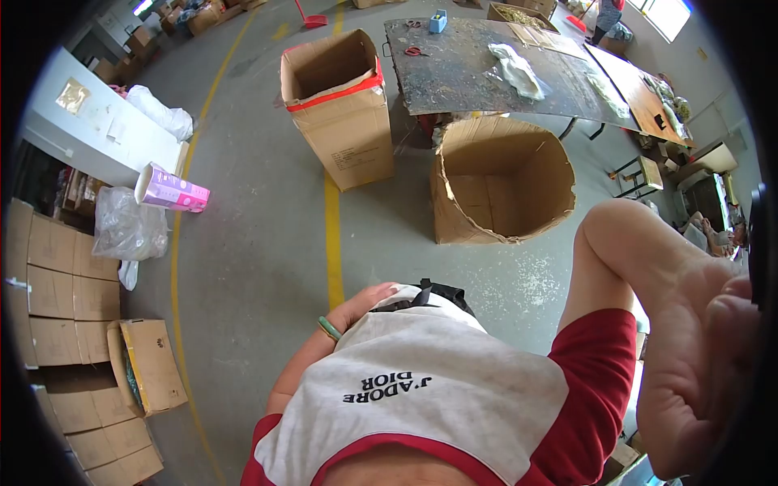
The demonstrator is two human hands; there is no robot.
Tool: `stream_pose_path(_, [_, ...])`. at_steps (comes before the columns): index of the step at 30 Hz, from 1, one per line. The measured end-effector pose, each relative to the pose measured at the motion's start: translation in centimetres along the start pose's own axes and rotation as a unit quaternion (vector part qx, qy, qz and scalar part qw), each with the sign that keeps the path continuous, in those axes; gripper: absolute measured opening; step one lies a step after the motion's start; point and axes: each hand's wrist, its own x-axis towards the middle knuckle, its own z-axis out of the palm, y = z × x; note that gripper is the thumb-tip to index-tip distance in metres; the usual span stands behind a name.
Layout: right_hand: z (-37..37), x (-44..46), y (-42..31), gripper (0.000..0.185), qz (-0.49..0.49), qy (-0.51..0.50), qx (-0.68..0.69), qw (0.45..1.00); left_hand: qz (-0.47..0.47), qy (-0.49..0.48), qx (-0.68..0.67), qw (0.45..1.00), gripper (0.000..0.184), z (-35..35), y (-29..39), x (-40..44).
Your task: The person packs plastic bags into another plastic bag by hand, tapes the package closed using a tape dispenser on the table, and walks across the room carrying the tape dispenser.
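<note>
A smooth grey floor (259, 202) spreads beyond the left hand (366, 303), whose fingers meet a white, red-sleeved cloth shirt (466, 356); the right hand (698, 344) curls large at the view's edge. I cannot tell whether either grips anything. Light, steady fingertips should serve best.

Shirt (454, 405), black cloth (450, 296) and dark strip (758, 243), nearest the hands.
Shirt: worn, white with red sleeves and neckband; black lettering, "J'ADORE DIOR", inverted in this view; the lower part creased at the waist, the left hand (373, 300) resting against it. Black cloth: bunched at the waist, a narrow tie crossing white fabric. Dark strip: upright at the right margin, beside the right hand's (713, 340) curled fingers; contact unclear.
</note>
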Motion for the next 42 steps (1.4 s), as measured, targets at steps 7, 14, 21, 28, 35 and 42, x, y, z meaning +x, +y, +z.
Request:
stream_pose_path(7, [-1.1, -0.5, 1.0, 0.026, 0.022, -0.091, 0.022, 0.995, -0.016, 0.022, 0.017, 0.999, 0.052, 0.7, 1.3, -0.4])
stream_pose_path(14, [0.8, -0.9, 1.7, 0.021, 0.005, -0.035, 0.029, 0.999, -0.011, 0.024, 0.014, 1.000, 0.049, 1.3, 2.3, -1.1])
stream_pose_path(21, [1.5, -0.9, 2.5, 0.017, -0.008, -0.014, 0.033, 0.999, 0.000, 0.021, 0.003, 1.000, 0.047, 1.1, 2.2, -0.1])
stream_pose_path(28, [1.7, -1.0, 2.8, 0.017, -0.005, 0.006, 0.034, 0.999, -0.010, 0.016, -0.018, 1.000, 0.047, 1.2, 1.5, -0.4])
stream_pose_path(35, [1.1, -1.3, 2.2, 0.019, -0.006, 0.023, 0.018, 1.000, -0.014, 0.023, -0.036, 0.999, 0.049, 1.6, 1.6, -0.4])
stream_pose_path(42, [1.6, -1.8, 2.0, 0.023, -0.016, 0.037, 0.001, 0.999, -0.020, 0.013, -0.030, 0.999, 0.049, 1.2, 1.2, 0.3])
